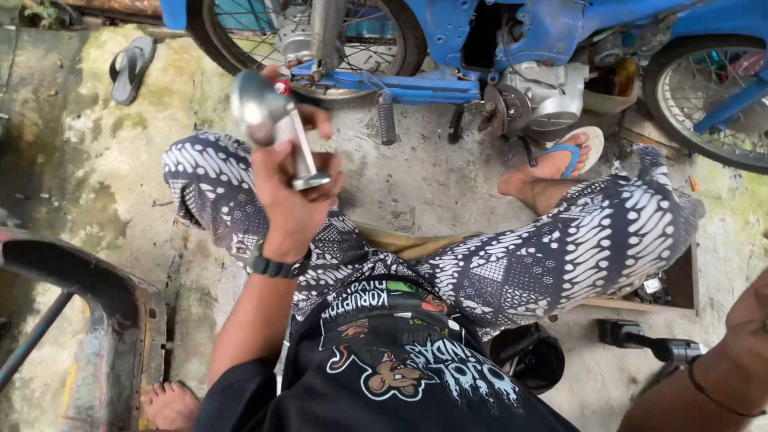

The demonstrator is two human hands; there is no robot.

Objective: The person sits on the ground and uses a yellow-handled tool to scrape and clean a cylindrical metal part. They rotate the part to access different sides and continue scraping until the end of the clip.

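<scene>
We held the chrome part (pixel 276 128) clenched in our left hand (pixel 292 196), raised at eleven o'clock before the blue motorbike (pixel 480 48), unfitted; our right hand's grip we couldn't tell.

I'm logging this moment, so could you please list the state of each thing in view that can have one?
Left hand: raised, grip closed on the part.
Shiny chrome metal part with a stem: held up, off the ground.
Right hand: out of view; only the forearm shows.
Blue motorcycle: parked, engine side exposed.
Blue-strapped sandal: worn on the foot.
Grey sandal: lying loose on the concrete.
</scene>
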